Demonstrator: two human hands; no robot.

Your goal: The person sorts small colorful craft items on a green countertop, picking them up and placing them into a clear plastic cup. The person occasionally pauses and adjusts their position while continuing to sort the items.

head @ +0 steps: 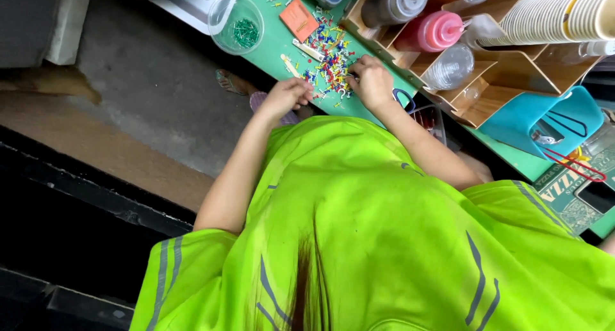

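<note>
- My green desk [269, 46]
- Clear bowl [236, 24] of green pins by my elbow side
- Orange card [298, 18]
- Wooden rack [506, 75] with sauce bottles [435, 31]
- Stacked paper cups [551, 14]
- Blue holder [544, 123]

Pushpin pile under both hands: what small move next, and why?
Probably pinch one green pin out of the mixed pushpin pile with the left hand and carry it to the clear bowl, which holds only green pins. The right hand already rests on the pile.

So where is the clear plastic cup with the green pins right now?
In the head view, the clear plastic cup of green pins stands upper left on the green table, left of the orange card and the multicoloured pushpin pile.
</note>
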